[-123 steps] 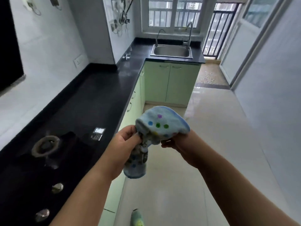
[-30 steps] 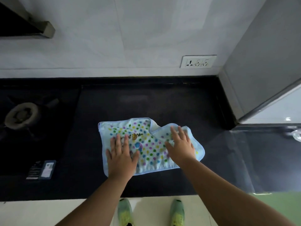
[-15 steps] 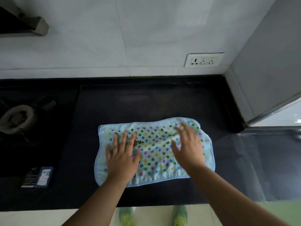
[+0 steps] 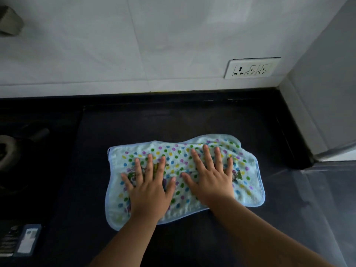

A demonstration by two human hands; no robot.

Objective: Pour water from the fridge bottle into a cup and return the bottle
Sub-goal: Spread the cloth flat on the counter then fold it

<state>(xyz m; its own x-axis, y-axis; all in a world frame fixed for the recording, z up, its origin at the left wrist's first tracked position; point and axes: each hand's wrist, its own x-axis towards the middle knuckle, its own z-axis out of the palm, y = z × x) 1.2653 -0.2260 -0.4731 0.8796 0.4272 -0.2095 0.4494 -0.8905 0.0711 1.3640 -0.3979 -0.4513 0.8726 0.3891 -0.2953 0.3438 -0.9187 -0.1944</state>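
1. Bottle and cup, the things the task names, do not show anywhere near the hands; where they are cannot be told from this view.
2. Under the hands lies one towel point(image 4: 185, 176), pale blue with coloured dots, spread flat on the black counter point(image 4: 192, 120).
3. The left hand point(image 4: 149, 186) lies palm down on the towel's left half, fingers spread wide and straight, gripping nothing.
4. The right hand point(image 4: 211, 179) lies palm down on the towel's right half, just beside the left, thumbs nearly meeting; its fingers are likewise splayed flat and hold nothing.
5. Counted: two hands, one towel, one wall socket plate point(image 4: 251, 68) on the white tiles beyond the right hand, one stove burner point(image 4: 6, 149) well to the left of the left hand, one small label point(image 4: 25, 240) on the stove surface nearer the person than the left hand.
6. A clear plastic sheet point(image 4: 317, 189) covers the counter to the right of the right hand.
7. Against half a second ago, the right hand has come down flat onto the cloth where it was lifted and blurred, and the towel's far right corner now lies smoother; the left hand has stayed pressed on its half.
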